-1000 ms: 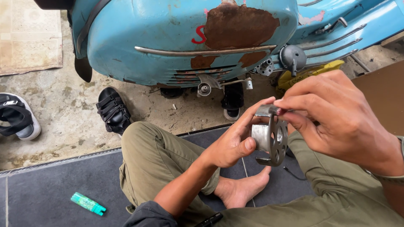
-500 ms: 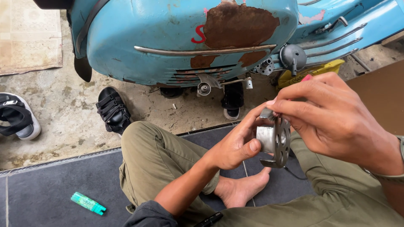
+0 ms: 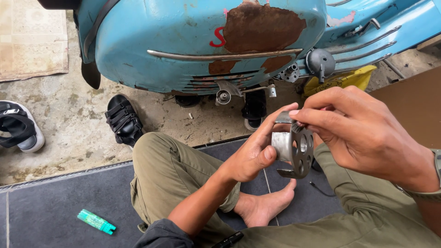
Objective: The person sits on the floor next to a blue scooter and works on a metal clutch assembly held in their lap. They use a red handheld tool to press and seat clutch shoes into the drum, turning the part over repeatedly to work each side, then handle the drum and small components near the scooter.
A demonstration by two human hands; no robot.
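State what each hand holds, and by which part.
Left hand grips the metal part by its hub; right hand pinches its top edge.

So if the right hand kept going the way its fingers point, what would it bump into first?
Probably the left hand: the right hand points leftward across the round metal part that both hold, and the left fingers sit just beyond. Depth is hard to judge.

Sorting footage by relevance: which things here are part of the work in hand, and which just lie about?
In hand: round metal part with holes, held by left hand and right hand; blue scooter close in front.

Lying about: green lighter, black sandal, yellow rag, shoe.
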